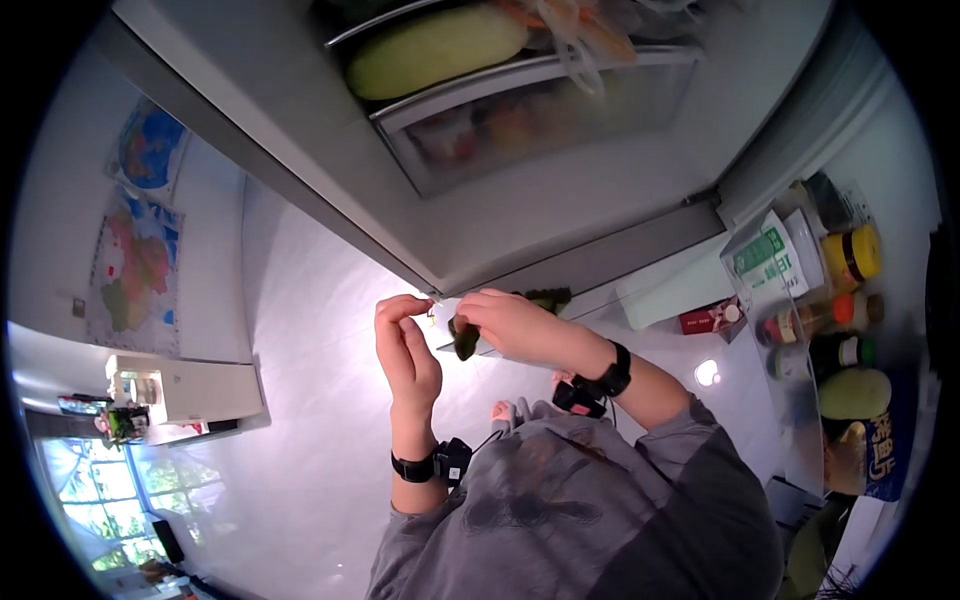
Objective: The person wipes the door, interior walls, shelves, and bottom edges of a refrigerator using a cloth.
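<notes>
My left hand (pixel 408 345) is raised in front of the fridge, thumb and fingertips pinched together at a small yellowish bit (pixel 432 316). Just to its right, my right hand (pixel 500 318) is closed around a dark green vegetable (pixel 465 340), whose lower end hangs below the fingers. Another dark green piece (pixel 548 299) shows behind my right hand, partly hidden by it. Both wrists wear black straps with small devices.
The open fridge holds a large pale green gourd (pixel 440 52) above a clear drawer (pixel 540 115). Bottles and packets fill the door shelves (pixel 800 400) at right. A red box (pixel 712 317) is near the door. A white cabinet (pixel 210 391) stands at left.
</notes>
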Available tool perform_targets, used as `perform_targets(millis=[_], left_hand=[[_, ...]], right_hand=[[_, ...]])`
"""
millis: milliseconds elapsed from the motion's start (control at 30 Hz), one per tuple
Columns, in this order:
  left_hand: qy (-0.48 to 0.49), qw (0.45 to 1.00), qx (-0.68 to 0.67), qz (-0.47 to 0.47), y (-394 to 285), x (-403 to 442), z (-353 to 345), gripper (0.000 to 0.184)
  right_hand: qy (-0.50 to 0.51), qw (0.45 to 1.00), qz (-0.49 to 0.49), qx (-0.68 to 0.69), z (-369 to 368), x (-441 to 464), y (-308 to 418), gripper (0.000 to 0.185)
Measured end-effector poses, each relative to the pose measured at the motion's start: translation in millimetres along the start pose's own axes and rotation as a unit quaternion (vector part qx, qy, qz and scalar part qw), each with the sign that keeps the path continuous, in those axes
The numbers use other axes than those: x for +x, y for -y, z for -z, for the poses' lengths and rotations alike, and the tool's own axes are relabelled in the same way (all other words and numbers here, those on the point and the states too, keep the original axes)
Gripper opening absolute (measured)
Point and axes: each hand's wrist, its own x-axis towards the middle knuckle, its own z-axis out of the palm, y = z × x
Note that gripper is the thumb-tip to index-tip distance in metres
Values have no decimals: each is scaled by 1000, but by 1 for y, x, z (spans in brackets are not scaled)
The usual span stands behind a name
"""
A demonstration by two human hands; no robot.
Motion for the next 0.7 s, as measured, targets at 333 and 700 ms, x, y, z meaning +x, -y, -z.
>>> perform_targets(millis=[333,700], left_hand=[[-47,998,7,47,8,-17,19,17],[-58,989,3,136,32,-47,34,19]], right_hand=[[-407,885,-160,-160,107,-85,-47,22],[-311,838,-249,-373,50,-83,-110,34]])
